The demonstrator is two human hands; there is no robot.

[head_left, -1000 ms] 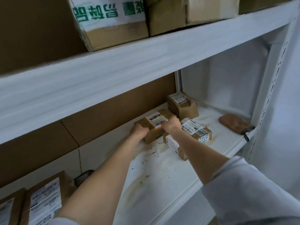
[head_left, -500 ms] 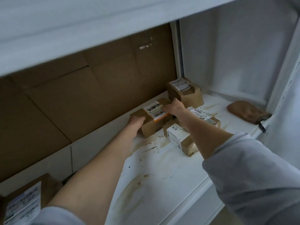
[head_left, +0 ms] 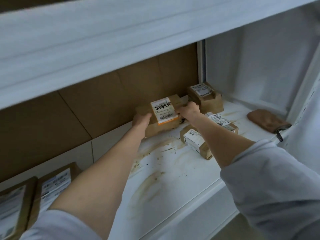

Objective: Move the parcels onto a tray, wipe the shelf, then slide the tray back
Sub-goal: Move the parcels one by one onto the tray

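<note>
One parcel is held at the back of the shelf, close against the brown backing, with its label tilted towards the camera; whether its lower edge rests on the shelf cannot be told. The left hand is curled round the parcel's left end, and the right hand is closed over its upper right end, so both hands are taken up with this one box. The step in hand is judged to be the lifting out of this parcel. It is best raised level and drawn straight forward, low enough that the upper shelf is not struck. The right forearm passes over the middle parcel and just beside the front parcel, so the elbow should be kept high lest these be dragged through the brown stains. The rear parcel stands just beside the right hand and should not be knocked. More parcels are seen at lower left; whether they lie on a tray cannot be told. A brown cloth, as it seems, lies at the shelf's right end, well apart, ready for the wiping.
</note>
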